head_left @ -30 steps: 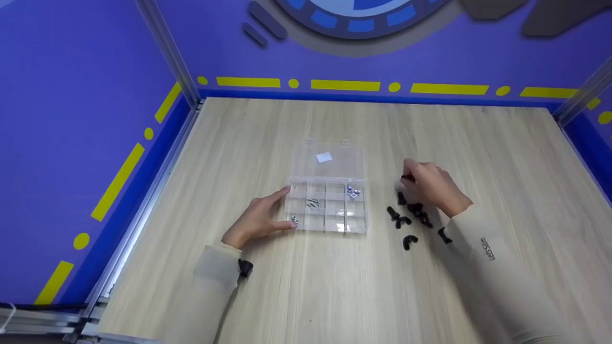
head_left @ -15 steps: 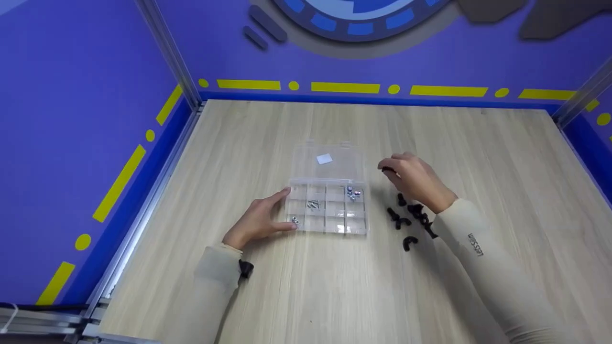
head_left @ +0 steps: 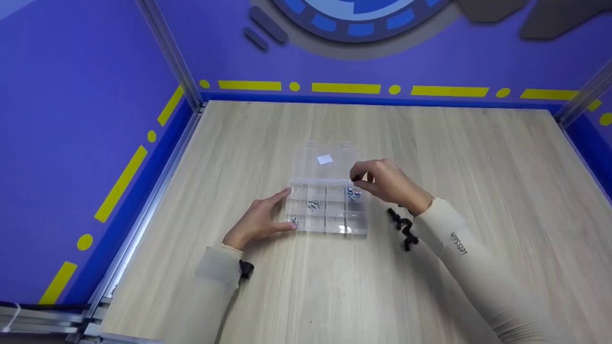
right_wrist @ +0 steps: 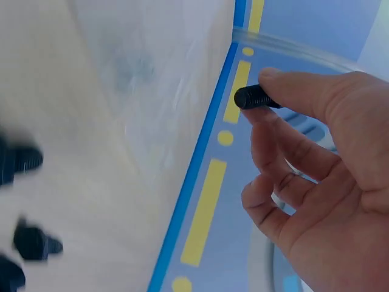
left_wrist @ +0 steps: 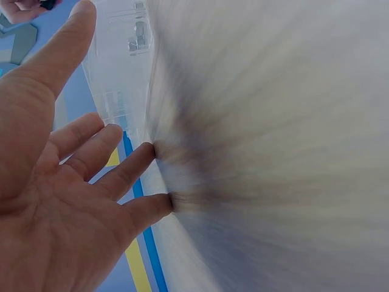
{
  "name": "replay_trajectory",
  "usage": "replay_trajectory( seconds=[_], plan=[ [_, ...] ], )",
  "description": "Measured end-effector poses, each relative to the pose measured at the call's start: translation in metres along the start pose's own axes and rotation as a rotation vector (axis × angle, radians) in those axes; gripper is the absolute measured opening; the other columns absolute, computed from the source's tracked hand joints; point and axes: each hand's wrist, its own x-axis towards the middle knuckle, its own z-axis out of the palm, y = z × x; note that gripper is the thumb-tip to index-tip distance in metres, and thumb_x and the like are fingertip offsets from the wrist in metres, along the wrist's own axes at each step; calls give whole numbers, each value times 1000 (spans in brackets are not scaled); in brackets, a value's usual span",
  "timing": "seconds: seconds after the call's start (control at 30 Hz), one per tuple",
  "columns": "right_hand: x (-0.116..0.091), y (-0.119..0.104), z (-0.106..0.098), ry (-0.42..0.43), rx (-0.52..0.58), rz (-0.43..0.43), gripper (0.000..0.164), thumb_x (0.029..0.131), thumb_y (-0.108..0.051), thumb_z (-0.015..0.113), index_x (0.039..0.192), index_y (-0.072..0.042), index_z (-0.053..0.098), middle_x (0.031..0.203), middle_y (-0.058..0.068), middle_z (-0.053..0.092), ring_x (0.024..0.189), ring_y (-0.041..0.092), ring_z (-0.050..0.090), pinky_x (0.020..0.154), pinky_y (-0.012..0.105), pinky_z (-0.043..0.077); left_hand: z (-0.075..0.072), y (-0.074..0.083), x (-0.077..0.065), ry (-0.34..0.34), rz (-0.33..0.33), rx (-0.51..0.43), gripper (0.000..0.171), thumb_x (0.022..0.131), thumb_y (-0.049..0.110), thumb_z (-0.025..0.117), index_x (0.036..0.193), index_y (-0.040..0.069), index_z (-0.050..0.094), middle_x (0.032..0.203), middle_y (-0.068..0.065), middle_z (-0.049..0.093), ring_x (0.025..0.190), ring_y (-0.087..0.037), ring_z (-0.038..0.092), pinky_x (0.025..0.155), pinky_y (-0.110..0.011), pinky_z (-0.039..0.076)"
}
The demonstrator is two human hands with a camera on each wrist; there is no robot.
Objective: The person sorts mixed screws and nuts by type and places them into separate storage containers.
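Blue-violet wall panels [head_left: 86, 119] with yellow dashes and dots [head_left: 345, 88] along their lower edges enclose a pale wood-grain table [head_left: 248, 296]. On it, near the middle, lies a clear plastic box [head_left: 316, 223] divided into a grid of compartments, its transparent lid [head_left: 304, 167] laid back on the far side with a small white paper rectangle [head_left: 325, 159] on it. Shiny metal pieces [head_left: 352, 193] sit in the far right compartment, slim silver pins [head_left: 313, 205] in the middle row's second compartment from the left, and small silver bits [head_left: 295, 221] in the near left one. Spread wide, the left hand [head_left: 258, 218] rests at the box's left side, its thumb by the near corner and its index fingertip farther up. Between thumb and index finger, the right hand [head_left: 389, 184] pinches a short black threaded cylinder [right_wrist: 254, 96] above the box's far right corner. Right of the box, partly hidden by the pale beige right sleeve [head_left: 478, 267], straight and curved black pieces [head_left: 393, 215] lie on the table.
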Motion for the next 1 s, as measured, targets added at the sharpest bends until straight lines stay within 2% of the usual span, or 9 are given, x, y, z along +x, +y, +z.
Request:
replay_trajectory(
  seconds=[0.23, 0.33, 0.57, 0.83, 1.0],
  plan=[
    [9, -10, 17, -34, 94, -21, 14, 91, 3, 74, 96, -10, 77, 94, 2, 76, 86, 14, 71, 75, 36, 60, 1, -1, 0, -2, -6, -7, 97, 79, 35, 91, 159, 12, 40, 162, -5, 40, 149, -22, 37, 123, -37, 29],
    [10, -13, 22, -49, 95, -11, 12, 91, -1, 76, 96, -11, 80, 94, -1, 78, 85, 13, 71, 74, 37, 60, 0, -1, -1, -7, -7, -8, 97, 80, 36, 90, 159, 12, 40, 162, -5, 39, 149, -22, 37, 123, -38, 29],
    [10, -15, 35, -95, 73, 19, 9, 91, -3, 77, 96, -8, 82, 96, -1, 79, 78, 13, 67, 69, 32, 56, -1, -1, -1, 10, 38, 2, 95, 79, 35, 91, 157, 9, 42, 159, -10, 43, 146, -26, 41, 122, -40, 32],
    [6, -15, 43, -152, 69, 43, 10, 91, -1, 76, 97, -6, 83, 98, 3, 79, 91, 14, 73, 78, 39, 61, 0, -1, -1, 12, 32, -13, 96, 79, 34, 91, 157, 8, 42, 159, -11, 43, 146, -28, 41, 122, -41, 31],
    [4, -16, 46, -169, 53, 43, 10, 91, -1, 76, 97, -6, 83, 99, 5, 79, 95, 16, 74, 81, 38, 62, 0, 0, -1, 13, 21, -8, 96, 79, 34, 91, 157, 8, 42, 159, -11, 43, 146, -27, 41, 122, -40, 31]
  ],
)
